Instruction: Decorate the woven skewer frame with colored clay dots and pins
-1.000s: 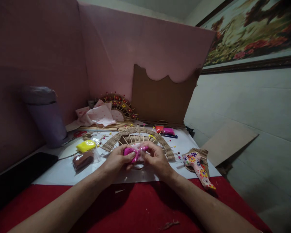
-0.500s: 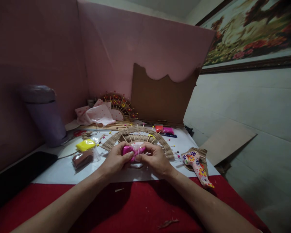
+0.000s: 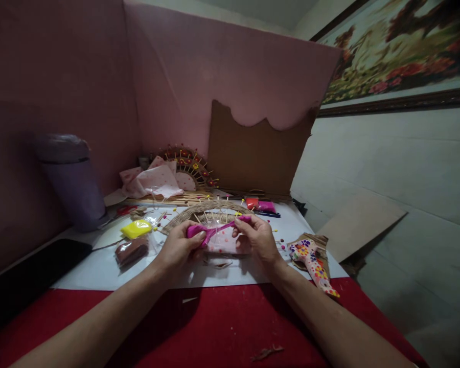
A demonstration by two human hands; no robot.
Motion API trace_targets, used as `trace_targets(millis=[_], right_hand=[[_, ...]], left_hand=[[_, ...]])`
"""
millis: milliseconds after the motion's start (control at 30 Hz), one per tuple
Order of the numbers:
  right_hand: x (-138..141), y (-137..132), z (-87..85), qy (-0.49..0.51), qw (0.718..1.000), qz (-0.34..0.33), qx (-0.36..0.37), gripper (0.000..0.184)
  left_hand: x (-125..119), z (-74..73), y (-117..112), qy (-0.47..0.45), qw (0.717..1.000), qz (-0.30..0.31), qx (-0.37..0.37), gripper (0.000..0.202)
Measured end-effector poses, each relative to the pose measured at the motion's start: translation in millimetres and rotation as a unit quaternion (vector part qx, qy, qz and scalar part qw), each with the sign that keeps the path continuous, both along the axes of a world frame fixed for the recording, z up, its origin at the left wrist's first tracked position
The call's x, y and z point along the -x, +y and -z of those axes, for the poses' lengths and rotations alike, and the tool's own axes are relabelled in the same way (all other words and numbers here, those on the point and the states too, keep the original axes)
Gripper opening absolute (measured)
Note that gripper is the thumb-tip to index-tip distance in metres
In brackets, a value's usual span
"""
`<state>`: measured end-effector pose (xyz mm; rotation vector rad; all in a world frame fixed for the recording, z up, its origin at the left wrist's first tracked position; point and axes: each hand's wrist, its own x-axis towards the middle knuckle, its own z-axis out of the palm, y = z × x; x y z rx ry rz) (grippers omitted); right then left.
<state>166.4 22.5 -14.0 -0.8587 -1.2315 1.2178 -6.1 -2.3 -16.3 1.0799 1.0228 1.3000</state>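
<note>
Between my two hands stretches a strand of magenta modelling clay [image 3: 216, 230]. My left hand [image 3: 182, 244] is closed on the larger lump, with some clear plastic wrap hanging beside it. The thumb and finger of my right hand [image 3: 257, 239] pinch the thin far end. Just behind and below the clay lies a half-round piece wound with twine [image 3: 203, 207], with sticks and coloured pin heads round its edge. Its dotted pink middle [image 3: 225, 240] shows between my hands; they hide part of the rim.
To the left are packets of yellow clay [image 3: 136, 229] and brown clay [image 3: 132, 250], a purple tumbler [image 3: 74, 189] and a black object [image 3: 38, 276]. A flower-painted figure [image 3: 310, 258] lies right. Red and magenta packets [image 3: 261, 205], a finished-looking half-round [image 3: 191, 163] and cardboard [image 3: 258, 153] are behind.
My right hand has moved right and up, pulling the clay from a compact lump into a long strand. My left hand has shifted slightly left.
</note>
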Motion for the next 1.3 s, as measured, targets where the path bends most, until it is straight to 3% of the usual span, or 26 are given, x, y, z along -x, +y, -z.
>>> trace_targets(millis=[167,367,500,867,967,1067,1133,1200,1300], right_hand=[[0.3,-1.9,-3.5,0.090,0.994,-0.053,0.016,0.026],[2.9,-4.7,-0.6,0.035,0.992,-0.120,0.029,0.014],[3.2,-6.7,-1.0,-0.009,0.990,-0.138,0.043,0.021],[6.8,-10.2,0.4,-0.092,0.990,-0.107,0.000,0.026],[7.7,-11.7,0.6,-0.134,0.983,-0.088,-0.085,0.018],[8.8,-13.2,2.1,-0.221,0.955,-0.037,-0.194,0.004],[9.3,-13.5,3.7,-0.259,0.939,-0.017,-0.227,0.009],[8.8,-13.2,4.3,-0.258,0.942,-0.012,-0.216,0.013],[4.7,-11.0,0.0,-0.166,0.976,0.007,-0.143,0.016]], left_hand=[[0.7,-2.2,-0.1,-0.010,1.000,0.016,-0.002,0.031],[1.7,-1.1,0.6,-0.008,1.000,0.030,-0.006,0.036],[1.2,-0.7,0.5,0.010,1.000,0.027,-0.011,0.035],[-2.1,0.3,-3.4,0.071,0.997,0.024,-0.015,0.029],[-3.4,2.6,-3.3,0.082,0.996,0.033,-0.017,0.028],[-5.0,2.6,-4.5,0.082,0.996,0.029,-0.007,0.028],[-5.7,1.5,-5.7,0.082,0.996,0.032,-0.003,0.027],[-5.8,0.6,-6.4,0.082,0.996,0.037,-0.001,0.026],[-4.7,1.5,-5.9,0.071,0.997,0.032,0.006,0.025]])
